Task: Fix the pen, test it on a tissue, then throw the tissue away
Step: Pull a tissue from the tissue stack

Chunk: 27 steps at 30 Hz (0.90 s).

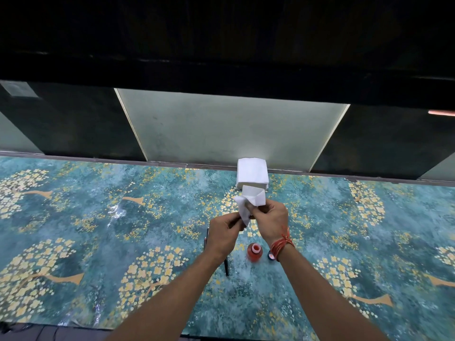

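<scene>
Got my left hand [225, 232] pinched shut on the lower corner of the tissue [248, 203], fingers curled in tight. The pen [226, 264] lies flat on the desk [98, 217] right under that wrist, toward the near edge. My right hand [269, 216] is clamped on the same tissue, thumb and fingers squeezed together, holding it up over the desk's middle. The open red ink bottle [254, 252] stands beside its cap [270, 255]. The tissue stack [252, 172] sits at the far edge.
</scene>
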### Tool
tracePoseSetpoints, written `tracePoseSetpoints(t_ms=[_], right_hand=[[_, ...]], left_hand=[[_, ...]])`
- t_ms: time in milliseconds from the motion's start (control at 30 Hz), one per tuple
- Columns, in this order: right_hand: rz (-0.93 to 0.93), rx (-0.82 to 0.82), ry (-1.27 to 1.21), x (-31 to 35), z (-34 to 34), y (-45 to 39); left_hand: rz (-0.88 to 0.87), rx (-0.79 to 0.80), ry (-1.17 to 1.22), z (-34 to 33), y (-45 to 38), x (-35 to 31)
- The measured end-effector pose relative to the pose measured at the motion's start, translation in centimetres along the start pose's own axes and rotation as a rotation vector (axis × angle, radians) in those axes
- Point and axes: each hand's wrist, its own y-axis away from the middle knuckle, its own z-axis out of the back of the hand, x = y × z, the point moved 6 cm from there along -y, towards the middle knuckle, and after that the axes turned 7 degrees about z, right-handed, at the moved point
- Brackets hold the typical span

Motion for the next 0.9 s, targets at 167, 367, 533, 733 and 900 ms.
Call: tracePoseSetpoints(t_ms=[167, 367, 533, 733, 900], right_hand=[[-0.309, 0.050, -0.432, -2.6, -1.0, -0.4], [-0.633, 0.055, -0.561, -7.1, -1.1, -0.4], [-0.828, 0.136, -0.522, -10.5, -1.9, -1.2], [-0.901, 0.174, -0.435, -12.7, -3.3, -3.2], [-0.880, 0.198, -0.361, -12.8, -4.5, -4.4]], left_hand=[[0.124, -0.061, 0.085, 0.8, 0.0, 1.2], [0.261, -0.105, 0.063, 1.7, -1.4, 3.0], [0.323, -0.088, -0.019, 1.7, -1.9, 4.3], [0.350, -0.102, -0.034, 1.7, -3.2, 5.6], [0.346, -0.098, -0.049, 2.0, -4.6, 5.8]])
